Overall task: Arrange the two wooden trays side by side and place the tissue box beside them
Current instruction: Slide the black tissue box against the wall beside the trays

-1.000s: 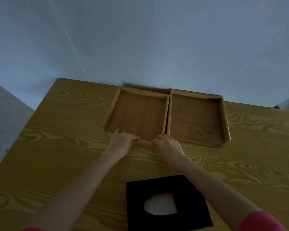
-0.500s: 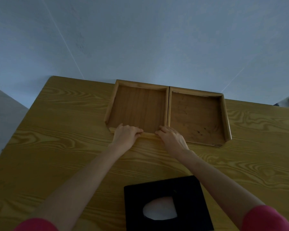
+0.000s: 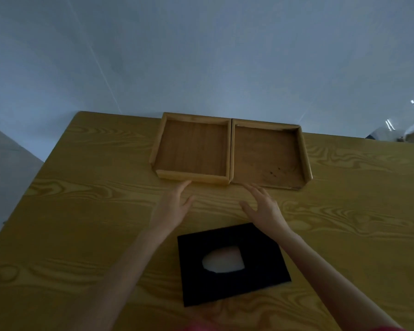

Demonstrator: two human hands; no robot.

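Left tray (image 3: 193, 151): at the counter's far edge, its right wall touching the right tray.
Right tray (image 3: 265, 155): level with the left one, side by side.
Tissue box (image 3: 232, 263): black, white tissue in its opening, near side of the counter (image 3: 81, 211), between the forearms, apart from the trays.
Left hand (image 3: 175, 206): fingers spread, empty, tips at the left tray's near wall.
Right hand (image 3: 264, 209): fingers spread, empty, just short of the right tray.
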